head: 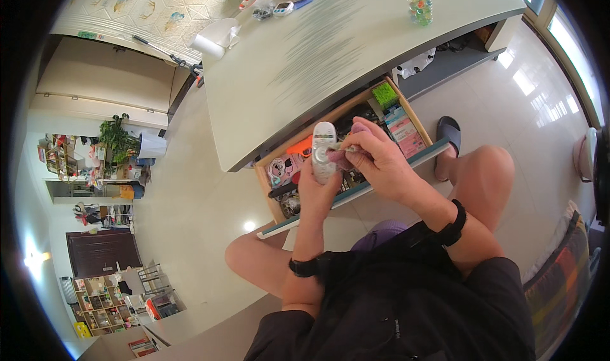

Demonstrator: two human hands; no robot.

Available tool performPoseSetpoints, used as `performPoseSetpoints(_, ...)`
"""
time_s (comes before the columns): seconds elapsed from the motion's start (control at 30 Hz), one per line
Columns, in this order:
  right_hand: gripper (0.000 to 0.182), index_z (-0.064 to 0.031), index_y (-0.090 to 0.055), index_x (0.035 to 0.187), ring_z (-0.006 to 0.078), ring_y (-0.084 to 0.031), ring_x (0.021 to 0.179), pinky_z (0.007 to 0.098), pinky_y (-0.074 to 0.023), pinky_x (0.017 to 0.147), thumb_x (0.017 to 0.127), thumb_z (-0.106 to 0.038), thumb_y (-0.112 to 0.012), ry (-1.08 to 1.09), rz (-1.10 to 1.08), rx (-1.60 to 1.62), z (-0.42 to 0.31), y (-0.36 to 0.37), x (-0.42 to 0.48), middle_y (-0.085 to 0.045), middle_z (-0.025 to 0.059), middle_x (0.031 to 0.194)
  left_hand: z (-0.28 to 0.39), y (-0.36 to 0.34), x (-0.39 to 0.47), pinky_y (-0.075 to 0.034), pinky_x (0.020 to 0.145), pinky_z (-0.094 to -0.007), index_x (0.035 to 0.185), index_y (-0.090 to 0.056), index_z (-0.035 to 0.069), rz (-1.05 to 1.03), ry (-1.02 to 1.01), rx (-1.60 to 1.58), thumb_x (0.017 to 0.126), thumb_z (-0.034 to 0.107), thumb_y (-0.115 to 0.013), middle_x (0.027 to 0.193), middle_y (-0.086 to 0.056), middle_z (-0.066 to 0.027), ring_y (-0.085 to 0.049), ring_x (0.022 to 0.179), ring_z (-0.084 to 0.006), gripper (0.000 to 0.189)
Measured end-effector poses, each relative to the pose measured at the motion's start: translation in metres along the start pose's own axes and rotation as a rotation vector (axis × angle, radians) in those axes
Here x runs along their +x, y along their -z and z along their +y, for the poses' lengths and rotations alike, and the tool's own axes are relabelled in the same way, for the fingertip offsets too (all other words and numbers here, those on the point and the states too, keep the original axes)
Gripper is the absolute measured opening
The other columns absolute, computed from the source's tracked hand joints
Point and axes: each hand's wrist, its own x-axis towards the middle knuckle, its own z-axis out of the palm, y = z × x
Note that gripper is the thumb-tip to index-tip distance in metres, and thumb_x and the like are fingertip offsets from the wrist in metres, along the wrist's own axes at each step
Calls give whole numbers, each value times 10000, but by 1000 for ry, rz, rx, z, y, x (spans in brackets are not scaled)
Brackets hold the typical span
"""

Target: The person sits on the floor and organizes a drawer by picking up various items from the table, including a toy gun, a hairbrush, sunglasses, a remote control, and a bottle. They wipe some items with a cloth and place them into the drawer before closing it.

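Observation:
My left hand [320, 189] grips a white remote control [324, 144] by its lower end, buttons facing up. In my right hand [376, 158] is a bunched purple and greenish cloth [339, 157], which lies against or just over the remote's right side. Both hands are above a pulled-out drawer [421, 122] with a wooden frame and a teal front. Inside the drawer are coiled white earphones [276, 169], an orange item [300, 147], a bright green box [384, 94] and a pink box [407, 137]. My hands hide the drawer's middle.
The pale tabletop [257, 99] spans the area beyond the drawer. On it are a white paper roll [207, 45], a jar of coloured beads [420, 10] and a small white device [283, 8]. A checked cushion [557, 275] lies at the right. My knees flank the drawer.

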Motion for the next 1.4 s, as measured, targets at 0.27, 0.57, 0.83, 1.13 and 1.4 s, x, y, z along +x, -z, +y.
performPoseSetpoints(0.27, 168, -67, -622, 1022, 457, -432, 1258, 448, -439, 970, 858, -45, -651, 143, 229, -310, 21, -15, 1, -490, 281, 1253, 26, -44, -19, -460, 933, -350, 1300, -444, 8, 38, -332, 359, 724, 179, -785, 1196, -603, -183, -606, 1107, -271, 691)
performPoseSetpoints(0.57, 125, -4, -567, 1038, 233, -591, 927, 325, -503, 808, 917, -35, -573, -88, 195, 127, 29, 3, 21, -556, 127, 1038, 7, -38, -24, -474, 889, -370, 1296, -453, 54, -78, -147, 160, 772, 68, -685, 1157, -587, -110, -609, 1010, -277, 573)
performPoseSetpoints(0.83, 103, -9, -589, 945, 364, -539, 1011, 413, -466, 884, 858, -58, -612, 208, 174, -312, 24, -23, 4, -526, 201, 1122, 5, -28, -18, -421, 986, -480, 1342, -465, 139, -315, 400, -1219, 988, 516, -379, 1249, -569, -79, -535, 1151, -257, 524)
performPoseSetpoints(1.13, 102, -22, -565, 865, 333, -549, 939, 407, -474, 831, 804, -94, -602, 254, -227, -236, 21, -45, -23, -540, 162, 978, -14, 37, 12, -510, 871, -422, 1320, -477, 47, -48, 163, -921, 1035, 423, -292, 1191, -614, -141, -619, 995, -258, 507)
performPoseSetpoints(1.4, 106, -34, -581, 1036, 195, -605, 929, 302, -488, 799, 937, -68, -570, 18, 305, -79, 16, 29, 28, -629, 84, 989, -18, 99, 10, -556, 706, -367, 1266, -504, 20, 128, 309, -588, 1023, 298, -397, 1102, -637, -137, -645, 906, -238, 384)
